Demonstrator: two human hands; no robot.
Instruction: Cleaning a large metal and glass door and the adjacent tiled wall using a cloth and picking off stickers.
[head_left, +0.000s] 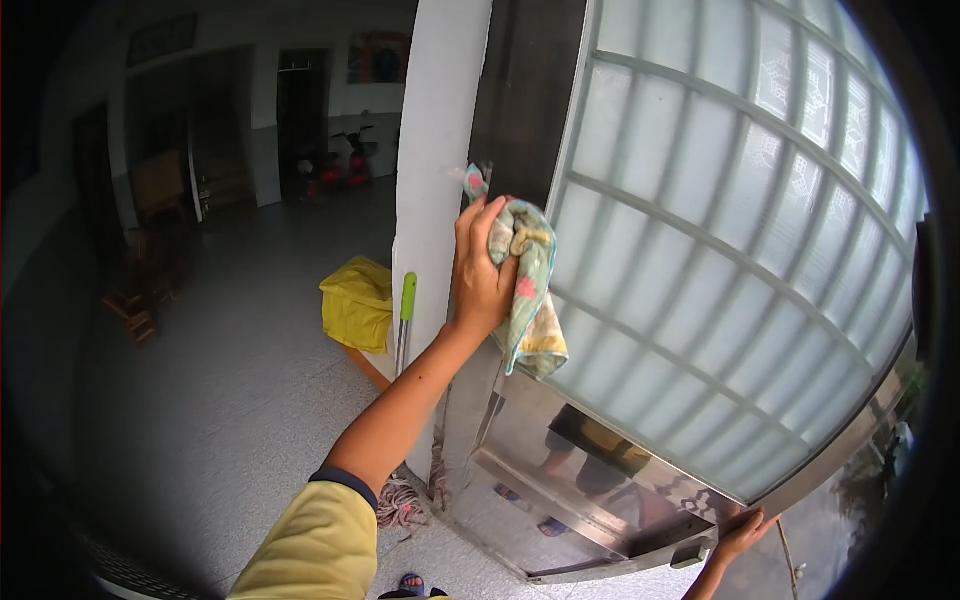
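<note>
My left hand (484, 262) grips a crumpled, patterned cloth (536, 281) with pink and yellow patches and a blue edge. The cloth is against or close to the dark metal frame of a door (525, 97), beside a white wall edge; contact cannot be told. Frosted glass panes (675, 187) behind bars fill the upper door, with a shiny metal panel (592, 465) below. At the lower right, my right hand (744, 531) rests on the door's outer metal edge (810, 469), holding it with the fingers over the edge.
A mop with a green handle (408, 296) leans by the wall, its strands (401, 502) on the speckled floor. Beside it lies a yellow cover or bag (356, 304). Deeper in the dim room stand a red scooter (358, 161) and a wooden chair (135, 315).
</note>
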